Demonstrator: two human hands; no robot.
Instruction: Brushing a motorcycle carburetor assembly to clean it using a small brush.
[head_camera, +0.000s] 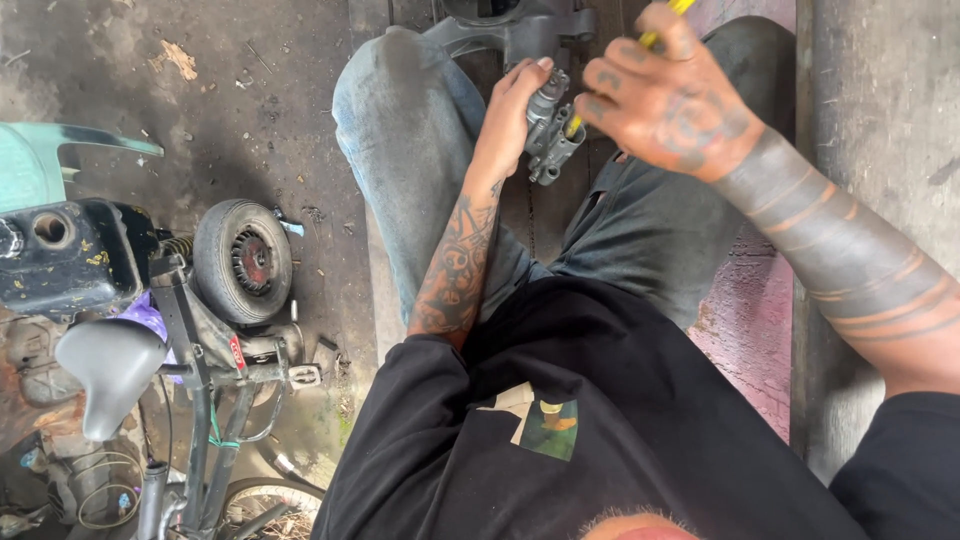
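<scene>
A rough repair workshop for small vehicles is shown: a stained, oil-darkened concrete floor (250, 110) is seen, on which a stripped frame (200, 400) with a small wheel (243, 260), a grey saddle (108, 372) and a black fuel tank (65, 255) is stood.

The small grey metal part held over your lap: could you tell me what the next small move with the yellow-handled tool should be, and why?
Probably a slow, steady turn of the yellow-handled tool. Its tip already sits against the grey metal part, which the left hand grips from the side, while the right hand closes around the handle above. With part and tool both in hand and in contact, turning seems more fitting than repositioning. The exact seat of the tip is hidden.
</scene>
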